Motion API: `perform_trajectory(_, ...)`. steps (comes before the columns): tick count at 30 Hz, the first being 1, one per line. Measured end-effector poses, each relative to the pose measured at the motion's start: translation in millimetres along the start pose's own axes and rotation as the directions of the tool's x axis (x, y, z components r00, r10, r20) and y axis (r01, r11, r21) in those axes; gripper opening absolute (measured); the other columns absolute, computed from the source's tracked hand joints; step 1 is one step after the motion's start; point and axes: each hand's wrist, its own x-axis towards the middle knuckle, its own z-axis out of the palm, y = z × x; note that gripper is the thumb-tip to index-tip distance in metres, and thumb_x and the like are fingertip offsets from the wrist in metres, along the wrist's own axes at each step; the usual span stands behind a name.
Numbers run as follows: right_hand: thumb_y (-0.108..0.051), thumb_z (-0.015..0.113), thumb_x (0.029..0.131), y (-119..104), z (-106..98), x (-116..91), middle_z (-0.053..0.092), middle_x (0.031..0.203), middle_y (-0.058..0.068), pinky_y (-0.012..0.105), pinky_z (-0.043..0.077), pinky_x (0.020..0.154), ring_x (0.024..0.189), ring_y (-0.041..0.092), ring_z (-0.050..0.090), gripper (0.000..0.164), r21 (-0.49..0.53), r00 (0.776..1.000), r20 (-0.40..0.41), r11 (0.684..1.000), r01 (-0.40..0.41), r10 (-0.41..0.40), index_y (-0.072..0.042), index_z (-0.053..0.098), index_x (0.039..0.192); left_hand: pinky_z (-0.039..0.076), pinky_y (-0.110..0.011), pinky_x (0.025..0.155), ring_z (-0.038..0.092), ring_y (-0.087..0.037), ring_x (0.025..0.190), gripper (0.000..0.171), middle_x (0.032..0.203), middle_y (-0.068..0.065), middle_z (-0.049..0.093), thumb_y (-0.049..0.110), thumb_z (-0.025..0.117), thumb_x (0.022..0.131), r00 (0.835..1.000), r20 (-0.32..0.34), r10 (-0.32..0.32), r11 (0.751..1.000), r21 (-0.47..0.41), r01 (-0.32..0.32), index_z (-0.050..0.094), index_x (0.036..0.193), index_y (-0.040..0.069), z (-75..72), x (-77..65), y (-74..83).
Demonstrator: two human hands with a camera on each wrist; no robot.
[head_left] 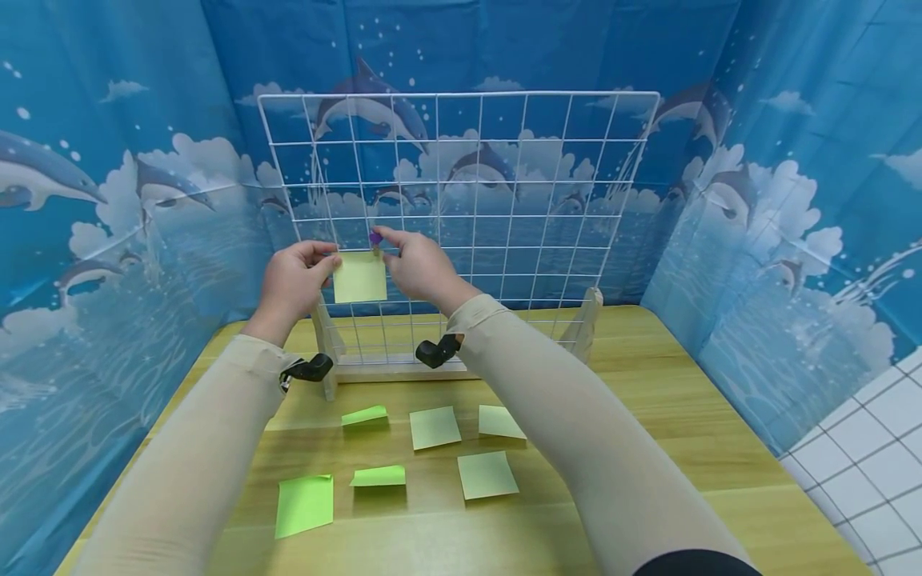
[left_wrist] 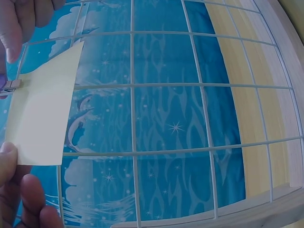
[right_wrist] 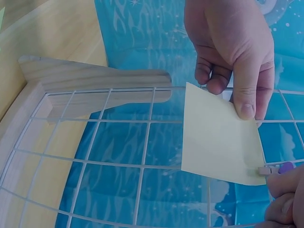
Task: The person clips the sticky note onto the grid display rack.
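Observation:
My left hand [head_left: 291,276] pinches the upper left corner of a pale yellow sticky note [head_left: 360,278], its thumb on the front face. The note lies against the white wire grid [head_left: 492,182]. On its upper right edge sits a small wooden clothespin [right_wrist: 267,170] with a purple ornament [head_left: 375,238]. My right hand [head_left: 421,264] holds this clothespin, index finger at the ornament and thumb lower, close by the note's edge. In the left wrist view the note [left_wrist: 45,109] shows bent near its top, with left fingers [left_wrist: 33,194] at one corner.
Wooden feet [head_left: 589,320] and a wooden base bar [head_left: 399,372] carry the grid on the wooden table [head_left: 648,416]. In front lie several sticky notes, bright green ones [head_left: 306,506] on the left and pale ones [head_left: 487,475] on the right. Blue dolphin curtains [head_left: 101,240] surround the table.

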Motion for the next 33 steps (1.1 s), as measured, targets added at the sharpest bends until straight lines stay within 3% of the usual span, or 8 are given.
perform_trajectory(11,-0.025,0.048,0.114,3,-2,-4,0.049,0.065,0.004,0.027,0.038,0.047,0.045,0.016,0.037,0.056,0.039,1.000,0.006,0.999,0.005,-0.006,-0.044,0.032,0.164,0.053,-0.033,0.072,0.067,-0.024,0.090,0.041,0.114,-0.009,0.070,0.041,0.057,0.109,1.000,0.011,0.017,0.999,0.047,-0.018,0.067,0.141,0.017,-0.5,-3.6,1.1)
perform_trajectory(19,-0.027,0.048,0.114,4,-4,-10,0.044,0.061,0.001,0.027,0.038,0.046,0.044,0.015,0.036,0.057,0.040,1.000,0.007,0.999,0.025,-0.025,-0.046,0.030,0.165,0.052,-0.033,0.068,0.068,-0.026,0.091,0.041,0.117,-0.009,0.069,0.040,0.056,0.110,0.999,0.009,0.037,0.998,0.054,-0.037,0.065,0.144,0.019,1.0,-4.4,0.6)
perform_trajectory(33,-0.027,0.050,0.113,17,-9,-27,0.039,0.054,0.000,0.030,0.036,0.045,0.043,0.018,0.035,0.057,0.052,0.999,0.001,0.997,0.052,-0.052,-0.043,0.032,0.165,0.055,-0.033,0.070,0.071,-0.032,0.102,0.047,0.138,-0.011,0.065,0.035,0.056,0.111,0.998,0.032,0.045,0.996,0.071,-0.047,0.053,0.156,0.025,3.6,-8.5,0.3)
